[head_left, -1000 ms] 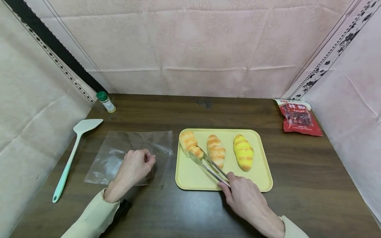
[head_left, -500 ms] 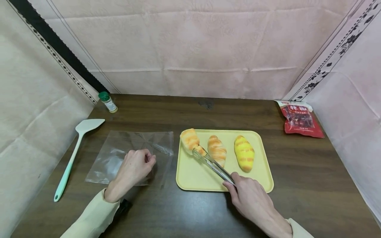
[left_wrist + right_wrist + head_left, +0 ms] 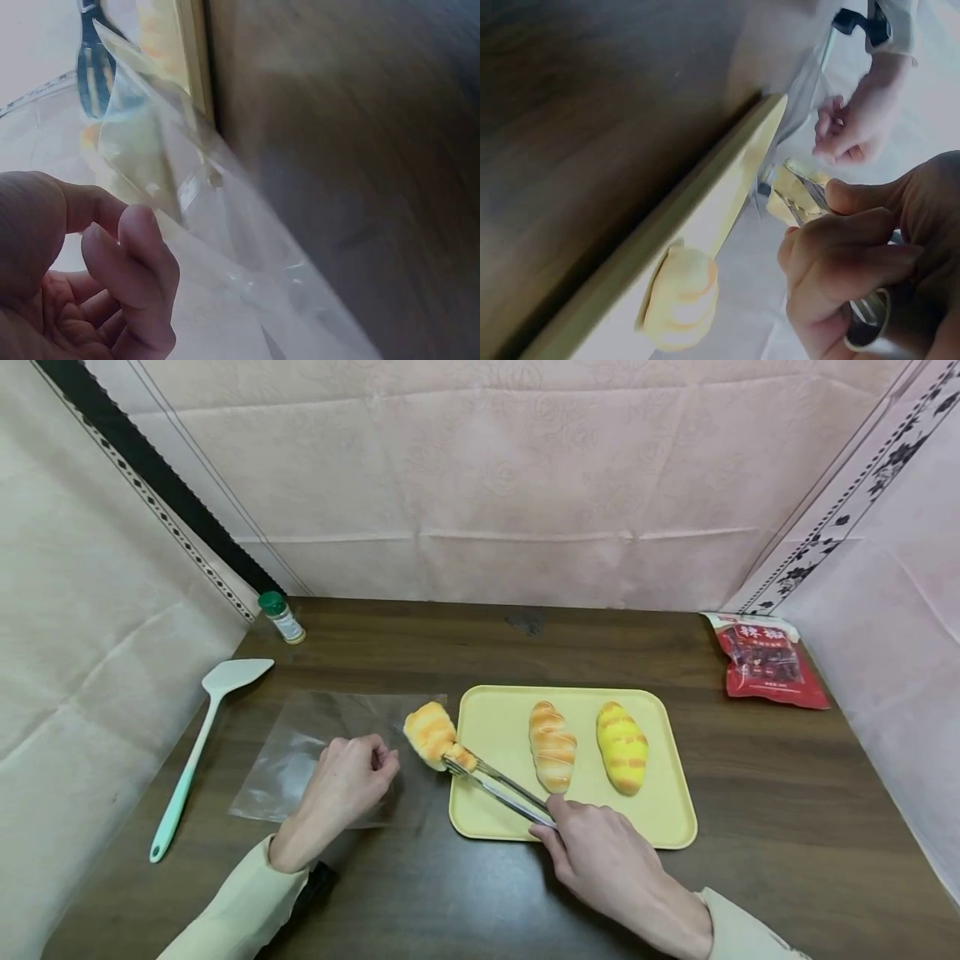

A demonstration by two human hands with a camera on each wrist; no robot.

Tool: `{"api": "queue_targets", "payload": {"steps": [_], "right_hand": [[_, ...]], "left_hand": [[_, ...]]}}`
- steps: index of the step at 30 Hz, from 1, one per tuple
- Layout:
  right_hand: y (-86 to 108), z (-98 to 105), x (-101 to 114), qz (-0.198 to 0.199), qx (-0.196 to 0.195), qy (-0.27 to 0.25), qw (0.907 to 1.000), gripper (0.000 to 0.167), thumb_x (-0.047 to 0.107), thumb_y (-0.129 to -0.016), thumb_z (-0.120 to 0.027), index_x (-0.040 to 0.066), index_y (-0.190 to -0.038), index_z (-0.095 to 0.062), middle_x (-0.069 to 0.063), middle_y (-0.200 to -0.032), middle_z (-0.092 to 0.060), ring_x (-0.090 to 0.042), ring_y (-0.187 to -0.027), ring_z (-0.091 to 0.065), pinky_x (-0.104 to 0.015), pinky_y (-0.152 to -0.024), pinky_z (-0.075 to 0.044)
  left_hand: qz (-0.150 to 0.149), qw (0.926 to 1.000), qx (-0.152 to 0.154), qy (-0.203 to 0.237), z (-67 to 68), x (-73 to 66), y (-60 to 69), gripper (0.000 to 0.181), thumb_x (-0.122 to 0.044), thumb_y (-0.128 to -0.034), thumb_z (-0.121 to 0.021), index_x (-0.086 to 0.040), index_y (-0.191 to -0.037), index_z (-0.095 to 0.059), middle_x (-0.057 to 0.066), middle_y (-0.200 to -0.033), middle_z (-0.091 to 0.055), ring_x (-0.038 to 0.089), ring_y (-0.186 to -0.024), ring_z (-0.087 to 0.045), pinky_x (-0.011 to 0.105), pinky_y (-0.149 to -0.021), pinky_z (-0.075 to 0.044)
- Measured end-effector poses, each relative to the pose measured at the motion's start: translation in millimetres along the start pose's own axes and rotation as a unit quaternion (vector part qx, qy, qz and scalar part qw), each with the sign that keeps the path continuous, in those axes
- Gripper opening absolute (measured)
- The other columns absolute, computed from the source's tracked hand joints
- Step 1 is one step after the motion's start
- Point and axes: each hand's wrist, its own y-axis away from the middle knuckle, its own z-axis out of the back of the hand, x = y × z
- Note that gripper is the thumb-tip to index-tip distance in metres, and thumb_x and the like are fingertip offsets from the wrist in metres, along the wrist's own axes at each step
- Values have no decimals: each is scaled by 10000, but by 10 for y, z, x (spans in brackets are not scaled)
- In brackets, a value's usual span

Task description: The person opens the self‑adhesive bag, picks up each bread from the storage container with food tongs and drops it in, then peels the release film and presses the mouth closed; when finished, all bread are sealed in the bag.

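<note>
My right hand [image 3: 611, 864] grips metal tongs [image 3: 517, 802], whose tips pinch a golden bread roll [image 3: 431, 735]. The roll hangs past the tray's left edge, over the right side of a clear plastic bag [image 3: 288, 768]. My left hand [image 3: 348, 785] has curled fingers and pinches the film of the bag; in the left wrist view the bag's edge [image 3: 247, 195] stands raised beside the fingers. A striped brown roll [image 3: 552, 747] and a yellow roll [image 3: 622, 748] lie on the pale yellow tray [image 3: 495, 818]. The right wrist view shows the held roll [image 3: 791, 195] close to the left hand.
A mint-handled spatula [image 3: 183, 777] with a white head lies at the left. Behind it stands a small green-capped bottle [image 3: 282, 618]. A red snack packet [image 3: 768, 662] lies at the back right. Fabric walls [image 3: 480, 485] enclose the dark wooden table [image 3: 390, 902].
The tongs have closed on the leftmost roll, lifted it from the tray and carried it left towards the bag. My left hand has stayed at the bag.
</note>
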Motion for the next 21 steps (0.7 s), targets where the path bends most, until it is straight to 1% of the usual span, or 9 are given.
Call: {"api": "queue_targets", "payload": {"steps": [4,9,12,15,18,21], "right_hand": [[-23,-46,40,185,49,44,9998,329,340,-1003,-778,204,-823,-538,71,-624,-492,-150,-530,-531,-343,-497,-402],[-19,-42,67,220,84,119,9997,331,350,-999,-781,193,-829,-543,69,-622,-486,-152,-519,-517,-331,-488,-386],[-19,-27,68,312,104,182,9993,336,350,-992,-786,194,-821,-542,72,-619,-473,-142,-516,-507,-311,-484,-371],[-33,-14,66,477,109,233,9985,337,348,-987,-788,198,-816,-539,75,-618,-465,-134,-514,-507,-300,-479,-360],[-66,4,71,637,84,274,9976,339,349,-986,-788,196,-817,-537,76,-615,-462,-137,-509,-508,-298,-475,-356],[-116,21,87,751,68,313,9967,342,360,-985,-788,192,-821,-540,79,-612,-454,-140,-494,-495,-300,-469,-352]], "left_hand": [[52,9999,-65,64,-2,-24,4,260,-126,-975,-700,-110,-720,-654,-13,-590,-559,151,-541,-495,301,-554,-414],[54,9996,-267,125,7,-10,6,231,-98,-955,-673,-94,-724,-673,4,-609,-596,145,-548,-505,294,-576,-431],[-18,9991,-400,161,19,2,14,213,-75,-945,-662,-90,-733,-679,11,-619,-619,136,-543,-516,300,-581,-448],[-140,9986,-471,208,29,-4,32,149,-54,-931,-653,-89,-789,-682,3,-640,-629,123,-552,-527,302,-579,-455],[-305,9977,-572,207,38,-32,59,102,-30,-926,-642,-87,-847,-672,-4,-652,-615,112,-550,-514,289,-555,-440],[-405,9967,-690,156,55,-70,89,93,-13,-943,-641,-72,-880,-677,2,-653,-603,102,-535,-490,265,-521,-412]]}}
